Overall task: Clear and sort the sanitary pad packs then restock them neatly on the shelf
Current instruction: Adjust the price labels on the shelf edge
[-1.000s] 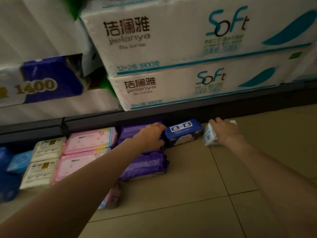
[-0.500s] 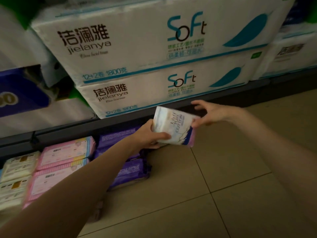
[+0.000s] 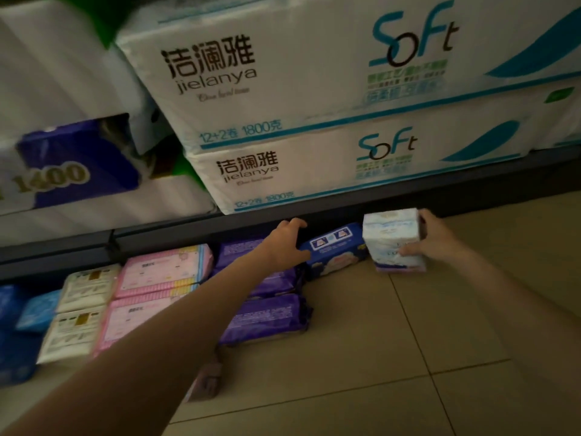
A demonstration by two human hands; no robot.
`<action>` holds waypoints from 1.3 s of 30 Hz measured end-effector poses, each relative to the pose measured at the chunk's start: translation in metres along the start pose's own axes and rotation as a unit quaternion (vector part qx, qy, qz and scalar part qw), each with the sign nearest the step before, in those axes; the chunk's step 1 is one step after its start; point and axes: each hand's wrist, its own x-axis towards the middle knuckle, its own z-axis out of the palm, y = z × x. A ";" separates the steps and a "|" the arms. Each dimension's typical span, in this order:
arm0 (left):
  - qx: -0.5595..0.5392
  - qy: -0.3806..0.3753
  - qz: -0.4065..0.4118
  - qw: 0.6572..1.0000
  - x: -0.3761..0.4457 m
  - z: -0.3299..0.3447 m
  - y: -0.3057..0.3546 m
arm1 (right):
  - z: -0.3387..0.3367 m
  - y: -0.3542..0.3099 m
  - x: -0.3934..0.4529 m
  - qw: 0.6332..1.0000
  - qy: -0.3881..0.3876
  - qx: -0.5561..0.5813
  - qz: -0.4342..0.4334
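Observation:
Sanitary pad packs lie in rows on the tiled floor below a dark shelf edge (image 3: 163, 237). My right hand (image 3: 438, 239) grips a white pack (image 3: 391, 237), standing upright on the floor beside a dark blue pack (image 3: 336, 248). My left hand (image 3: 287, 243) hovers with spread fingers at the blue pack's left end, over the purple packs (image 3: 267, 319). Further left lie two pink packs (image 3: 163, 269), cream packs (image 3: 85, 287) and blue packs (image 3: 12, 341). A small pinkish pack (image 3: 207, 382) sits partly hidden under my left forearm.
Large white toilet-paper bales marked "Soft" (image 3: 314, 89) fill the shelf above, with a blue "1400" bale (image 3: 72, 171) at left. Beige floor tiles (image 3: 377, 357) stretch to the right and front of the packs.
The white pack, held up in both hands half a second ago, is now down on the floor right of the blue pack. My left hand let go and moved left.

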 end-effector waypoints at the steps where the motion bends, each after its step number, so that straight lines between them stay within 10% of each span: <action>1: 0.010 0.006 0.003 1.000 -0.002 -0.001 -0.006 | 0.011 0.002 0.000 0.999 0.037 0.024 0.010; 5: 0.022 0.022 0.001 1.000 -0.011 -0.009 -0.028 | 0.029 -0.006 -0.006 0.985 0.166 -0.015 0.050; 12: 0.037 0.027 0.004 0.999 -0.043 -0.026 -0.072 | 0.036 -0.067 -0.038 0.982 0.134 -0.132 0.008; 15: 0.055 0.112 0.024 0.992 -0.066 -0.052 -0.098 | 0.062 -0.112 -0.067 0.971 0.048 -0.185 -0.144; 20: 0.152 0.323 0.129 0.925 -0.129 -0.125 -0.150 | 0.141 -0.235 -0.121 0.886 -0.034 -0.181 -0.425; 28: 0.174 0.537 0.159 0.810 -0.232 -0.346 -0.200 | 0.141 -0.513 -0.211 0.694 0.111 -0.184 -0.687; 39: 0.200 0.589 0.141 0.770 -0.283 -0.525 -0.191 | 0.065 -0.702 -0.222 0.755 0.226 -0.243 -0.566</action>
